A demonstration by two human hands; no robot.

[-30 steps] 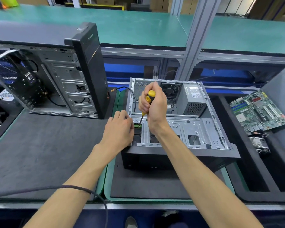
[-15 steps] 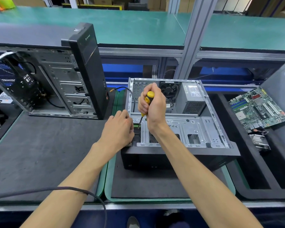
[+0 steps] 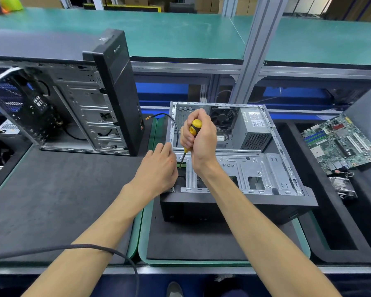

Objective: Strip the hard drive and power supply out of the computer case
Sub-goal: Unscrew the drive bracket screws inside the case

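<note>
Gripping still the yellow screwdriver [image 3: 192, 136] in the right hand [image 3: 201, 140], tip down in the drive cage at the computer case [image 3: 234, 202] front-left corner; left hand [image 3: 159, 170] resting there, fingers loosely bent. Hardly moved (screw probably unfinished). Power supply [image 3: 254, 130] at the case's rear. Dark mat [image 3: 51, 200] left of the case; green shelf [image 3: 180, 37] behind.

Workbench [image 3: 51, 211]: dark mats; open case [image 3: 234, 202] lying flat, second case [image 3: 84, 108] upright, apart.
</note>
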